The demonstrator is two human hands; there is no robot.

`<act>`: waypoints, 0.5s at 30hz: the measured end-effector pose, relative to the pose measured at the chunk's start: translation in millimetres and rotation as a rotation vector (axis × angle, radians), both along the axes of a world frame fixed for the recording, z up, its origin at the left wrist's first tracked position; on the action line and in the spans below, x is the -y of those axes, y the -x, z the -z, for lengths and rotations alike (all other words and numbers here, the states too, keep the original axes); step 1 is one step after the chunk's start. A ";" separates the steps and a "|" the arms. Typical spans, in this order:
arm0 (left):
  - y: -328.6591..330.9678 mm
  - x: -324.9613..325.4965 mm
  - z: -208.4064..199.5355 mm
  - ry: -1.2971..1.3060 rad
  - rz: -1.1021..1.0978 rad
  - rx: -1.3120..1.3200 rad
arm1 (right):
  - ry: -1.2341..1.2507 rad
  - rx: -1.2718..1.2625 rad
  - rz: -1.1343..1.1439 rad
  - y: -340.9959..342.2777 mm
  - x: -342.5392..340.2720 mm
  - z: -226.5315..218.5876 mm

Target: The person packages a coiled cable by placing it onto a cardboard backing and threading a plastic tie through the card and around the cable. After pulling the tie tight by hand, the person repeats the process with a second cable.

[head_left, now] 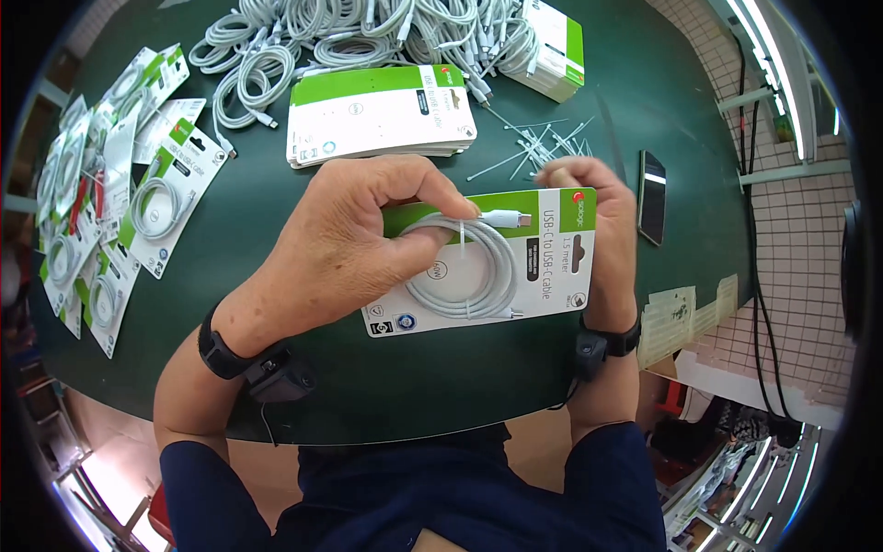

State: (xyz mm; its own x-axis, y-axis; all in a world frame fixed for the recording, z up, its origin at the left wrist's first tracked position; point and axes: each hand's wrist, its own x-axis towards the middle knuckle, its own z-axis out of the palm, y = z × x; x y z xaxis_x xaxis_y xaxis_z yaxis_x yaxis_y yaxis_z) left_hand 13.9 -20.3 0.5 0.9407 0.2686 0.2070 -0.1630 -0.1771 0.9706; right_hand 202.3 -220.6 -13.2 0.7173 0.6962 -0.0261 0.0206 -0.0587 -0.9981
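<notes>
We are observing the left hand (345, 239) pinching a coiled white cable (469, 267) against a green-and-white backing card (552, 276), thumb and fingers (432, 198) pressing together over the coil. The right hand (598, 221) is gripping the card's far edge from behind (its fingers mostly hidden), holding it just above the dark green tabletop (414, 386). A stack of blank cards (377, 115), loose cables (368, 32) and cable ties (543, 143) are lying beyond.

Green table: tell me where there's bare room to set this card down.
Bare green table lies along the near edge, below the cable card both hands hold, and between the card stack and the finished cards on the left. The far edge is crowded with loose cables; ties and a phone fill the right.
</notes>
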 end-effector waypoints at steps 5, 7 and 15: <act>5.1 0.4 2.4 -0.028 0.040 0.043 | -0.091 -0.799 -0.240 33.1 7.1 23.8; 3.3 3.4 1.9 -0.147 0.066 0.089 | -0.054 -0.720 -0.335 27.8 -0.8 22.4; 0.0 12.3 5.1 -0.717 0.099 0.366 | -0.006 -0.533 -0.555 25.4 -10.6 24.7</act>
